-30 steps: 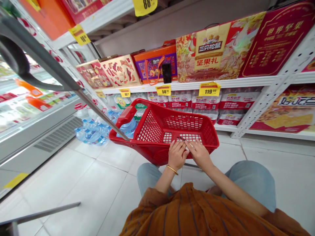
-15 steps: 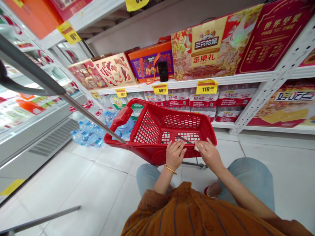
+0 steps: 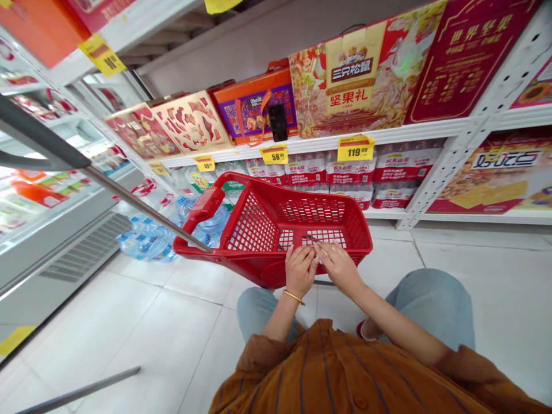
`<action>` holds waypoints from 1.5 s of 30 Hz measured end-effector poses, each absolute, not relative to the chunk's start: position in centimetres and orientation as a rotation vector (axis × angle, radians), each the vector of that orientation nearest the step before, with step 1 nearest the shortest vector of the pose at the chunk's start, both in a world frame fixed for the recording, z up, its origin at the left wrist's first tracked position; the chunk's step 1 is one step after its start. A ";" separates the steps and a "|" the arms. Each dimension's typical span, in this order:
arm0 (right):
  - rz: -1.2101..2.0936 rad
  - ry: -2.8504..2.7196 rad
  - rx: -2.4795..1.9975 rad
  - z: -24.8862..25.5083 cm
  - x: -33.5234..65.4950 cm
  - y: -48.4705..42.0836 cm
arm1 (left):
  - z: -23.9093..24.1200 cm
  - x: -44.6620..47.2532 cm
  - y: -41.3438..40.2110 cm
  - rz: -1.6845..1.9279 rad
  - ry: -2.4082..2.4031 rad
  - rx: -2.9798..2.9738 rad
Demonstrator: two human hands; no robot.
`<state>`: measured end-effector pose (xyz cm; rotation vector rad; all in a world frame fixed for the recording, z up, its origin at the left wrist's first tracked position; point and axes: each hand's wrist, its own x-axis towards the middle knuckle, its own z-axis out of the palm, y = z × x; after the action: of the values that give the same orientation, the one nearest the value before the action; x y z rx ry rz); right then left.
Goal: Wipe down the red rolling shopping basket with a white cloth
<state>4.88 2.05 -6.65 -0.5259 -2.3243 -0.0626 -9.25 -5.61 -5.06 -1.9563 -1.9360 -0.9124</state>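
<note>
A red plastic shopping basket (image 3: 259, 224) stands on the floor just ahead of my knees, tilted, with its handle (image 3: 207, 201) up at the left. My left hand (image 3: 299, 270) rests curled on the basket's near rim, a gold bangle on its wrist. Beside it, my right hand (image 3: 338, 265) lies on the same rim with its fingers bent over a small white thing. The two hands touch at the fingertips. The basket looks empty inside.
White shelves hold red and orange gift boxes (image 3: 353, 80) above packs of bottled water (image 3: 366, 172), with yellow price tags (image 3: 355, 148). Large water jugs (image 3: 150, 241) lie on the floor at left, next to a chest freezer (image 3: 52, 230). A metal pole (image 3: 107, 184) crosses the left foreground.
My right hand drew back in to the left hand after moving a little rightward along the rim. The view shifted slightly, and the basket stays where it was.
</note>
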 end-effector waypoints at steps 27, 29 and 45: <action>-0.084 -2.291 -0.724 -7.6 8.3 3.3 | -5.0 -9.4 -5.6 -0.877 -1.923 -1.979; -0.085 -2.295 -0.738 -7.5 8.3 3.2 | -4.8 -9.1 -5.7 -0.846 -1.927 -1.956; -0.144 -2.289 -0.677 -7.4 8.0 3.2 | -6.9 -4.5 -4.1 -0.609 -1.884 -2.051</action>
<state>8.04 3.15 -7.43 -0.6769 -2.2893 -0.1440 -4.55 -4.11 -6.95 -2.0506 -1.8840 -0.6094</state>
